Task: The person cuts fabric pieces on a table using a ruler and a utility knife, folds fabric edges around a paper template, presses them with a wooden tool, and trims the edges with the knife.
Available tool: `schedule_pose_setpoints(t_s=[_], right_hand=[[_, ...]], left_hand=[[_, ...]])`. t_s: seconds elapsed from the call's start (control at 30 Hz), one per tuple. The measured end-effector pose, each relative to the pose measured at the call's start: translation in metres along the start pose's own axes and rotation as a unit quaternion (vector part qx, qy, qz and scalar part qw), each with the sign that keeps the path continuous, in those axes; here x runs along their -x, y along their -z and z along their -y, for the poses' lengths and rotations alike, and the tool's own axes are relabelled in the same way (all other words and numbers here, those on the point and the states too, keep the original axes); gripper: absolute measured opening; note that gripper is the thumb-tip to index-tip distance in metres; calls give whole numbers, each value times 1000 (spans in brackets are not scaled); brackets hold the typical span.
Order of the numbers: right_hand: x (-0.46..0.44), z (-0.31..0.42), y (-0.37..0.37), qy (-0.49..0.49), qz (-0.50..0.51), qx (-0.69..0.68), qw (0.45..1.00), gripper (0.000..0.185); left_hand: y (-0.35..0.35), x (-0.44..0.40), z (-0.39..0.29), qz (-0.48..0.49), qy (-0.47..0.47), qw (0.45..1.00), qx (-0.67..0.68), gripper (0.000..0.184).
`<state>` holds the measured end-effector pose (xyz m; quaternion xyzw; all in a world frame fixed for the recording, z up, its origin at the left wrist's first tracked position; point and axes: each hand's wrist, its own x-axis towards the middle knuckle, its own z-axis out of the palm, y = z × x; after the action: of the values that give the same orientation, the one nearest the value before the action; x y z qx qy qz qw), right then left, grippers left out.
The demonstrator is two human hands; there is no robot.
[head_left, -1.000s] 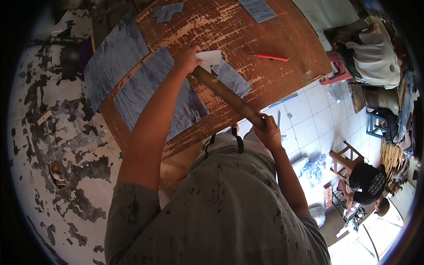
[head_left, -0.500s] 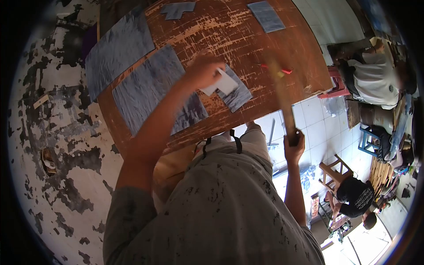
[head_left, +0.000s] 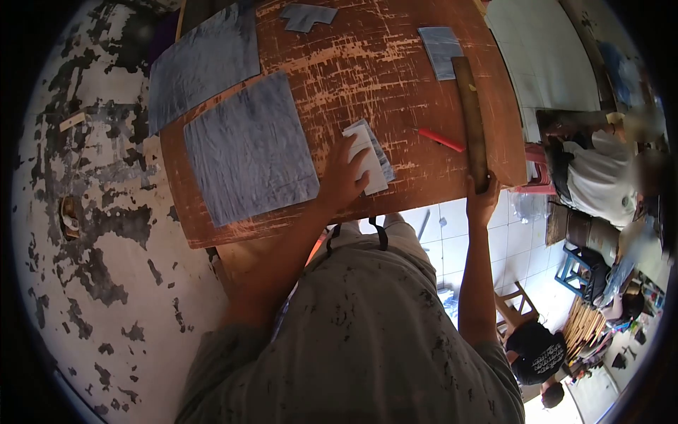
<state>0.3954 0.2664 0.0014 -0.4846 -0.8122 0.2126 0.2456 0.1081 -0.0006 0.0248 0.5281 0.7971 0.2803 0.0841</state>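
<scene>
My left hand [head_left: 346,172] lies with spread fingers on a white paper piece [head_left: 374,178], which rests on a small grey-blue sheet [head_left: 379,150] near the table's front edge. At the table's right side my right hand [head_left: 483,200] grips the lower end of a long brown strip [head_left: 472,120]. The strip's far end overlaps the corner of a grey-blue rectangle [head_left: 439,49]. Between the hands, a red-handled tool [head_left: 441,140] lies beside the strip. Left of my left hand is a large grey-blue sheet [head_left: 251,148].
Another large sheet [head_left: 205,67] and a notched piece [head_left: 308,15] lie farther back on the scratched brown table [head_left: 353,78]. A person in a light shirt [head_left: 604,177] is at the right; another in black [head_left: 538,353] is lower right, near a blue stool [head_left: 573,272].
The brown strip has swung from between my hands to the table's right side. My left hand has moved the white paper down and right, over the small sheet, and its fingers have spread.
</scene>
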Motion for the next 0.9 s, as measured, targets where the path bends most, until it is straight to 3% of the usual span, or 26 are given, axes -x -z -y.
schedule_pose_setpoints(t_s=[0.07, 0.17, 0.27, 0.37, 0.4, 0.47, 0.53, 0.6, 0.73, 0.8, 0.9], right_hand=[[-7, -3, -4, 16, 0, 12, 1000, 55], [-14, -9, -9, 27, 23, 13, 999, 50], [-18, -2, -9, 96, 15, 38, 995, 47], [-20, 27, -5, 139, -8, 34, 990, 30], [-15, 28, -13, 165, 16, -28, 986, 25], [-13, 62, -11, 28, 252, -122, 960, 28], [-7, 77, -38, 99, 332, -147, 926, 30], [-4, 98, -61, 298, 223, -128, 919, 32], [-4, 143, -88, 253, 296, -151, 909, 36], [-7, 156, -94, 173, 356, -176, 901, 38], [-11, 156, -112, 236, 318, -168, 903, 38]], left_hand=[[0, 22, 3, -15, 69, 998, 4, 61], [0, 33, 3, -21, 56, 998, -1, 60], [-15, 34, 1, -48, 72, 996, -20, 60], [-21, 29, -7, -56, 110, 992, -23, 60], [-23, 29, -9, -60, 115, 991, -22, 60], [-26, 29, -13, -62, 125, 990, -34, 61], [-27, 27, -16, -67, 129, 989, -34, 61], [-25, 24, -18, -71, 134, 988, -36, 61], [-25, 22, -22, -66, 151, 986, -24, 61], [-26, 20, -22, -72, 152, 986, -19, 61], [-26, 21, -21, -79, 148, 986, -12, 62]])
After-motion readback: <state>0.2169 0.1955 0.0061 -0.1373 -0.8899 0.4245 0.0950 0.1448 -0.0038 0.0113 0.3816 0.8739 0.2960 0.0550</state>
